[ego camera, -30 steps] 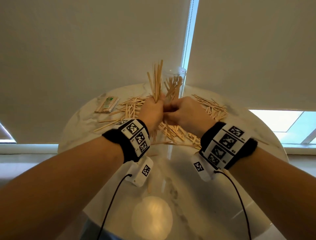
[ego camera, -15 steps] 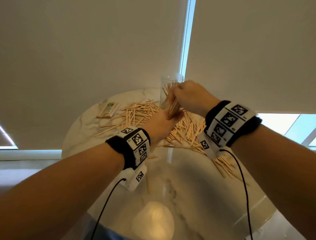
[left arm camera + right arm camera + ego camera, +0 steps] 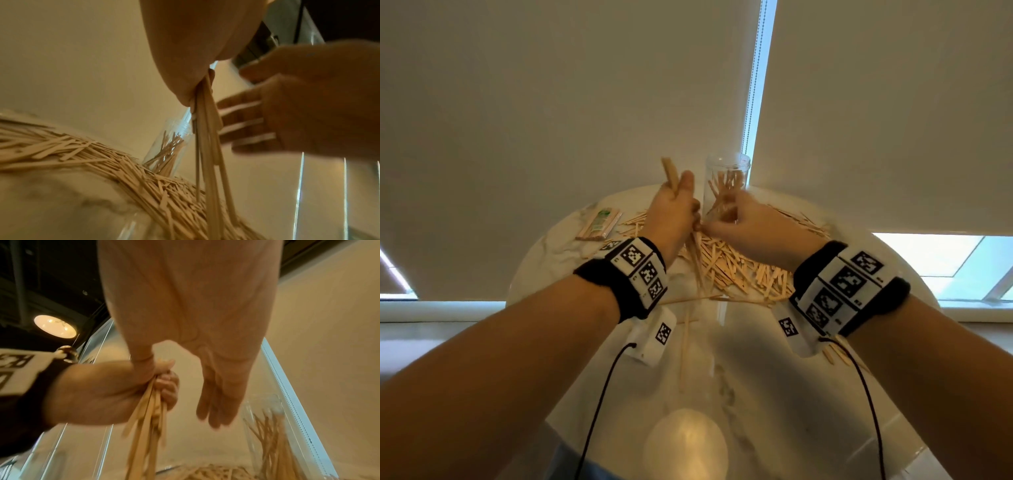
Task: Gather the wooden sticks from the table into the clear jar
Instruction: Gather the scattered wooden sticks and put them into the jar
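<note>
While most sticks (image 3: 726, 263) lie heaped on the round surface (image 3: 756, 394) before the jar (image 3: 726, 178), the left hand (image 3: 671, 214) is clenched around a bundle (image 3: 207, 146) held nearly upright, its long axis roughly parallel to the jar's. The jar, part-filled, stands just right of and beyond that grip, nearer the right hand (image 3: 751, 224), whose fingers (image 3: 218, 404) hang relaxed and empty beside the bundle. A wrapped packet (image 3: 599, 224) lies at far left.
</note>
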The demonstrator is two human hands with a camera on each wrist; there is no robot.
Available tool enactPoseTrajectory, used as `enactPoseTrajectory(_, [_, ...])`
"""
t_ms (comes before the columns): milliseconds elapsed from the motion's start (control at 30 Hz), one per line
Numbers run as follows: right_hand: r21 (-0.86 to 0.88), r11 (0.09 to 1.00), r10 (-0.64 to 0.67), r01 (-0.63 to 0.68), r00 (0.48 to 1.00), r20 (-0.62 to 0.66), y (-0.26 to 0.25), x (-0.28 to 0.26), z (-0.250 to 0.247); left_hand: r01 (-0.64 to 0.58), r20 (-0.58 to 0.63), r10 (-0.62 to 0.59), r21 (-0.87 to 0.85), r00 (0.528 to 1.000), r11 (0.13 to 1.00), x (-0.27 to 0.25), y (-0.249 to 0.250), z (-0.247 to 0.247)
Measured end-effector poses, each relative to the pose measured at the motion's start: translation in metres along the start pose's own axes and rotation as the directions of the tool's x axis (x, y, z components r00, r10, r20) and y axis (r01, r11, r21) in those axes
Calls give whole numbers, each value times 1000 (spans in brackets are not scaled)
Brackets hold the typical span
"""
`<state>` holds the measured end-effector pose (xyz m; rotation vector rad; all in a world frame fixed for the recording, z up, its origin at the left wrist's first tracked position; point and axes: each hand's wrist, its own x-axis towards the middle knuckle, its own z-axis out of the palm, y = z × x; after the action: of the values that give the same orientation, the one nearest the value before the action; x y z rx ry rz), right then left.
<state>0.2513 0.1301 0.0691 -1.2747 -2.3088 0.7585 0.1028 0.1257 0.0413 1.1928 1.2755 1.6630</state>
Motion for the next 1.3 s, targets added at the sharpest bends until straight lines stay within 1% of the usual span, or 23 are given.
enactPoseTrajectory(67, [-161,986,72,-46,984,160,8,-2,14,20,-95,-42,-220,995,975,5,2,0])
enactPoseTrajectory(100, [-177,982,96,-61,975,202,11,-3,21,26,-112,-63,-300,992,954,6,2,2])
enactPoseTrajectory(167, [-111,991,101,-78,971,218,14,-3,32,36,-113,-85,-376,990,926,3,1,7])
enactPoseTrajectory(267, [13,998,55,-58,989,139,12,-1,38,65,-57,-96,-405,994,912,-5,-4,15])
enactPoseTrajectory(333, [76,997,13,-21,993,114,10,-1,39,75,-34,-94,-368,995,927,-9,-6,18])
enactPoseTrajectory(433, [159,987,-2,-23,988,156,9,-3,39,65,-52,-82,-271,995,960,-11,-7,19])
enactPoseTrajectory(500, [228,974,-9,-17,994,111,8,-3,37,71,-65,-90,-250,994,965,-12,-5,18])
enactPoseTrajectory(533, [211,978,-23,8,997,70,9,-2,37,82,-58,-100,-257,993,963,-13,-5,18])
enactPoseTrajectory(633, [46,995,-83,85,995,-47,12,0,35,119,17,-119,-243,993,963,-14,-6,18])
enactPoseTrajectory(700, [-43,996,-80,76,993,-84,18,2,33,129,64,-117,-245,991,961,-12,-5,15])
enactPoseTrajectory(733, [-86,994,-71,64,994,-86,22,3,31,122,73,-106,-286,992,950,-11,-2,12])
enactPoseTrajectory(767, [-127,990,-64,53,995,-79,26,3,29,117,44,-108,-340,993,933,-8,2,8])
enactPoseTrajectory(833, [-187,981,-58,45,996,-64,33,0,26,94,-78,-142,-439,987,894,3,9,-3])
enactPoseTrajectory(867, [-217,975,-56,42,997,-59,35,-2,26,77,-124,-148,-452,981,889,7,13,-8])
enactPoseTrajectory(900, [-247,968,-58,43,997,-56,37,-3,26,67,-142,-142,-434,980,898,10,14,-10])
enactPoseTrajectory(933, [-270,962,-63,45,996,-59,37,-2,27,72,-134,-133,-386,982,920,9,12,-9])
enactPoseTrajectory(1000, [-296,954,-67,44,995,-68,36,1,28,103,-72,-124,-240,990,965,2,3,-2])
enactPoseTrajectory(1067, [-314,949,-39,20,998,-53,36,4,29,140,-18,-142,-86,990,986,-3,-6,4])
enactPoseTrajectory(1133, [-326,945,-4,-8,999,-35,39,4,28,184,-10,-184,24,983,983,-3,-8,6])
enactPoseTrajectory(1200, [-333,942,14,-27,999,-41,41,5,27,213,-64,-208,80,976,974,1,-7,5])
enactPoseTrajectory(1233, [-338,941,13,-30,999,-52,41,7,26,230,-73,-223,109,972,967,2,-6,5])
enactPoseTrajectory(1300, [-352,935,15,-36,998,-62,39,11,25,239,-44,-235,169,971,956,-1,-7,10])
